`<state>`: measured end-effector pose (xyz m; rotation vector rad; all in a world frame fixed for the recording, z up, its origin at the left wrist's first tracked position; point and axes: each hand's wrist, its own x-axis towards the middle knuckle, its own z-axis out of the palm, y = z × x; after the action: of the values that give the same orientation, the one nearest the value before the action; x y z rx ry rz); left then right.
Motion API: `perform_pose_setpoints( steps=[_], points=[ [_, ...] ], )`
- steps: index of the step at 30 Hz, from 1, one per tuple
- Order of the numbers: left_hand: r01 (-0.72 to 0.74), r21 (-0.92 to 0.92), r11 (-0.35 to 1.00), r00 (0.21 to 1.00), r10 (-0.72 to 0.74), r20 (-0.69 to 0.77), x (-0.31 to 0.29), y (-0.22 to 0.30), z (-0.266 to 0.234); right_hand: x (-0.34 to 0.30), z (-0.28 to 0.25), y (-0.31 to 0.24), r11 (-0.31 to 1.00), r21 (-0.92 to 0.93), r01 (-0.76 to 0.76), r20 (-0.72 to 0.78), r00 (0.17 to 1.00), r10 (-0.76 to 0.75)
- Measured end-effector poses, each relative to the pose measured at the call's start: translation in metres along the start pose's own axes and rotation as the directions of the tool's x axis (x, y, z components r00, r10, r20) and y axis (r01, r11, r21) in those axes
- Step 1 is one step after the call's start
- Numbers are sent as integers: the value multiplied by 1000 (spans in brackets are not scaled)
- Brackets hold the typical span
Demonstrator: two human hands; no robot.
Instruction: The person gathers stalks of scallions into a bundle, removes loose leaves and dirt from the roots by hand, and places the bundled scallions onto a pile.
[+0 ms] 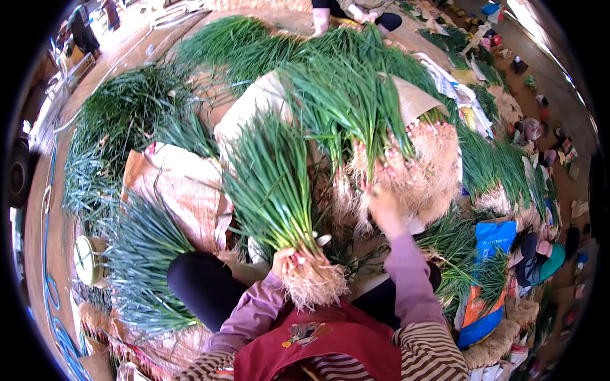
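Note:
My left hand (284,261) is wrapped round a thick bunch of green onions (276,193) just above its pale, tangled roots. The leaves fan away from me, and the roots hang over my lap. My right hand (386,206) is reaching ahead to the root ends of a large heap of green onions (422,159). It is smeared by motion, so its fingers and any grip on the roots cannot be made out. Loose stalks (359,105) with pinkish bases lie across the top of that heap.
A woven sack (175,190) lies left of the bunch. More green onions (124,117) spread at left and far side. A pale round tub (91,260) and blue hose (52,295) are at far left. A blue and orange bag (489,279) lies right; another person's hand (367,17) shows far ahead.

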<state>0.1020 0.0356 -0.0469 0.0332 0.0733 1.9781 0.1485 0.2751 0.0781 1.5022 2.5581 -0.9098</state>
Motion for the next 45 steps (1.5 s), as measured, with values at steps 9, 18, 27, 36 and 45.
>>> perform_pose_setpoints(
  steps=[9,18,27,36,45],
  points=[
    [176,6,984,983,-176,53,-1,5,-25,-66,86,58,808,559,185,433,766,-475],
    [199,94,976,936,-160,-315,-2,4,-51,5,131,30,620,743,250,-68,951,-302],
    [234,177,956,950,-186,-251,-2,10,-24,-13,114,7,758,611,230,26,951,-309],
    [70,-98,993,997,-72,-14,-4,7,-2,-26,139,76,876,-386,290,793,589,154],
    [238,20,971,971,-238,11,10,1,-24,155,-12,37,779,-614,128,-553,634,-541]
  ],
)
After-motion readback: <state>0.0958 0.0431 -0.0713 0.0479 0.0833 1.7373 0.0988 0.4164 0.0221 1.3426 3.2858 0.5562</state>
